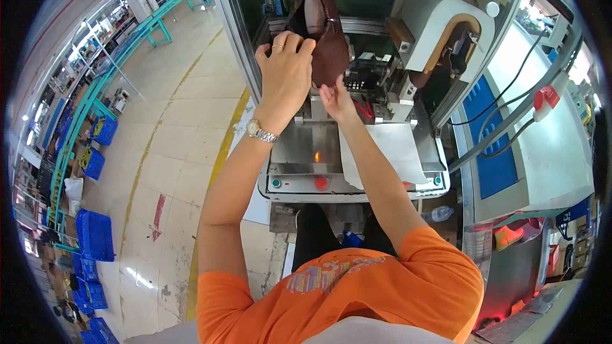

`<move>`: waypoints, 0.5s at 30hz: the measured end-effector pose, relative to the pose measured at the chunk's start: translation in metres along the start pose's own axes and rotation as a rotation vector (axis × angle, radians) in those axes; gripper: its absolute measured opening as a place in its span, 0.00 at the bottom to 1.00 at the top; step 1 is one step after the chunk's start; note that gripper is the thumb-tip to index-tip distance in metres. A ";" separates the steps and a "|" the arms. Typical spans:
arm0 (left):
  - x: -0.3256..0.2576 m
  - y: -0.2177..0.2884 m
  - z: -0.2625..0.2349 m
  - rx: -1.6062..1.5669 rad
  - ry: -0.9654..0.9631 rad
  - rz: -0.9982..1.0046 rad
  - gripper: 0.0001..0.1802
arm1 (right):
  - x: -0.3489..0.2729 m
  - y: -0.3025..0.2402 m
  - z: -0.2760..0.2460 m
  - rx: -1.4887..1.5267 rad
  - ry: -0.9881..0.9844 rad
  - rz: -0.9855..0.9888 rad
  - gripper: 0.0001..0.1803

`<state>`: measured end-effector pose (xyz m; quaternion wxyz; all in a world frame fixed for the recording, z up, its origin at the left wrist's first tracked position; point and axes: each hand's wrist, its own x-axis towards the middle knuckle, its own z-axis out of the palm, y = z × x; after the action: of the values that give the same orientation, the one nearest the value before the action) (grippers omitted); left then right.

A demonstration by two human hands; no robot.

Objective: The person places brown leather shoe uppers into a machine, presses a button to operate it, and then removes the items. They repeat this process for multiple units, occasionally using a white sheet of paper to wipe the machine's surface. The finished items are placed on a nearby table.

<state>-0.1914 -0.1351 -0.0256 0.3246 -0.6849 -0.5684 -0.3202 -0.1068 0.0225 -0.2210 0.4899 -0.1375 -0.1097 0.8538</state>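
A dark brown leather shoe upper [331, 57] hangs in the middle of a machine, its opening upward and its rounded toe toward me. A pale form or lining shows inside the opening. My left hand [287, 73], with a ring and a metal watch at the wrist, is closed at the upper's left side, fingers curled over; the fingertips are partly hidden. At the toe, the fingers of my right hand [336, 100] grip the lower edge from below.
Another dark upper [458, 51] sits on a curved white machine head [440, 19] at the right. A white sheet [386, 153] covers part of the machine's metal bed [303, 146], with buttons along its front. Blue crates [95, 236] stand far left, by a green conveyor frame [95, 92].
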 end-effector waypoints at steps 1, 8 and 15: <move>-0.003 0.000 0.005 0.021 0.018 -0.011 0.12 | 0.009 0.001 -0.003 -0.010 -0.008 -0.011 0.15; 0.000 -0.007 -0.007 0.040 0.023 -0.023 0.10 | -0.006 0.027 0.005 -0.067 0.063 0.082 0.17; 0.009 0.000 -0.006 0.016 0.050 -0.024 0.07 | -0.001 0.023 0.017 -0.111 0.163 0.121 0.14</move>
<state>-0.1903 -0.1351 -0.0145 0.3403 -0.6672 -0.5708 -0.3363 -0.1306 0.0091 -0.2123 0.4366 -0.2398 -0.1082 0.8604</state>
